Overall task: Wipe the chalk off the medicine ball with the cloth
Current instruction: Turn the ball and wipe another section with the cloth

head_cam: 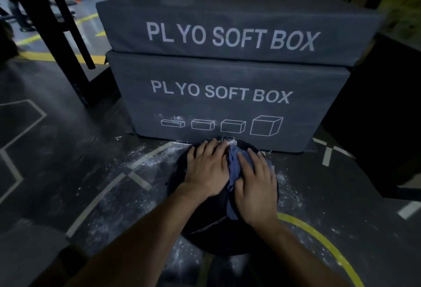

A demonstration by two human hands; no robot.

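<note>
A black medicine ball (pixel 205 223) sits on the dark gym floor just in front of the stacked boxes. White chalk shows on its far top edge. My left hand (pixel 206 168) lies flat on the ball's top left, fingers straight. My right hand (pixel 256 186) presses a blue-grey cloth (pixel 234 168) onto the ball's top right, fingers spread over it. The cloth bunches up between the two hands and hangs down toward me. Most of the ball's top is hidden under my hands.
Two grey "PLYO SOFT BOX" foam boxes (pixel 227 95) are stacked right behind the ball. Chalk dust (pixel 145 159) is scattered on the floor to the left and right. A black rack post (pixel 61 36) stands at the left, a dark block (pixel 382 113) at the right.
</note>
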